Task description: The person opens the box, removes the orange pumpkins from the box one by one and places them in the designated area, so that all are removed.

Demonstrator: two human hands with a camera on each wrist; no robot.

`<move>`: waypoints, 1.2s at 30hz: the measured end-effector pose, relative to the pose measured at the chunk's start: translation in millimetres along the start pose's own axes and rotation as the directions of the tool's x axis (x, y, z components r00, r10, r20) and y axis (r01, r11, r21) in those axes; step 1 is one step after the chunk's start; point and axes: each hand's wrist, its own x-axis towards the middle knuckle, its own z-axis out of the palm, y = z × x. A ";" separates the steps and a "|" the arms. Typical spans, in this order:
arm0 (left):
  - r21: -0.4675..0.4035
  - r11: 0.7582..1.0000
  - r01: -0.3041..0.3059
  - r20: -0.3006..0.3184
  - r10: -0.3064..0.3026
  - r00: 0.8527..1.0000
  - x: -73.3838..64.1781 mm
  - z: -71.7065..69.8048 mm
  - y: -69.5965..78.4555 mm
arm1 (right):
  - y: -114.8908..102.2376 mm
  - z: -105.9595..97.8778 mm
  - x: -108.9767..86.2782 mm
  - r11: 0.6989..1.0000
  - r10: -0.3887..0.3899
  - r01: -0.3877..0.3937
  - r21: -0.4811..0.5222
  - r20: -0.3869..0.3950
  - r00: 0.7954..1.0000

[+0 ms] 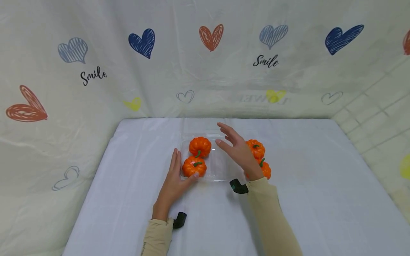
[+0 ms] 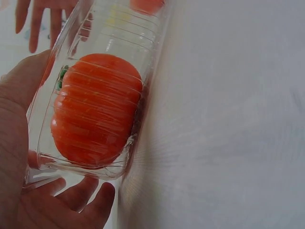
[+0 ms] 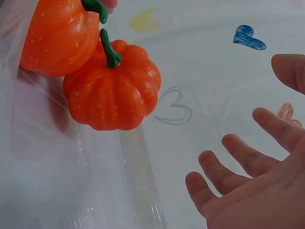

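A clear plastic box [image 1: 221,167] lies on the table with two orange toy pumpkins, a rear one [image 1: 200,146] and a front one [image 1: 193,168], in its left half. My left hand [image 1: 173,184] holds the box at its front left corner, fingers along the left side and thumb at the front rim. In the left wrist view, the front pumpkin [image 2: 97,109] shows through the ribbed wall. Over the right half of the box, my right hand [image 1: 238,151] hovers with spread fingers and holds nothing. Two more pumpkins [image 1: 256,148] are right of the box, partly hidden by that hand.
A white cloth covers the table [image 1: 320,199]. The transparent lid [image 1: 205,125] stands raised behind the box. A pale curtain [image 1: 179,71] printed with hearts hangs along the back and sides. Each wrist carries a small black camera [image 1: 180,220].
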 end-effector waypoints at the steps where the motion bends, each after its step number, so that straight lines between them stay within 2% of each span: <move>1: 0.002 1.000 0.000 0.001 0.000 1.000 0.2 -0.2 -0.1 | -0.5 0.8 1.8 1.000 0.003 -0.003 0.000 0.010 1.000; 11: -0.003 1.000 -0.001 0.009 0.001 1.000 -1.1 -2.1 0.0 | 3.6 9.5 19.1 0.998 -0.029 0.036 -0.043 0.144 0.989; 18: -0.016 1.000 -0.018 0.004 0.018 1.000 -2.3 0.3 -1.9 | 11.6 17.5 32.3 0.993 -0.041 0.068 -0.093 0.265 0.963; 32: 0.005 1.000 -0.020 0.000 0.020 1.000 -1.3 -0.2 -0.7 | 15.1 31.2 43.3 0.977 -0.005 0.085 -0.197 0.374 0.927; 36: 0.004 1.000 -0.025 0.000 0.025 1.000 -0.6 -1.0 -0.9 | 18.4 35.2 46.2 0.966 0.004 0.095 -0.239 0.383 0.924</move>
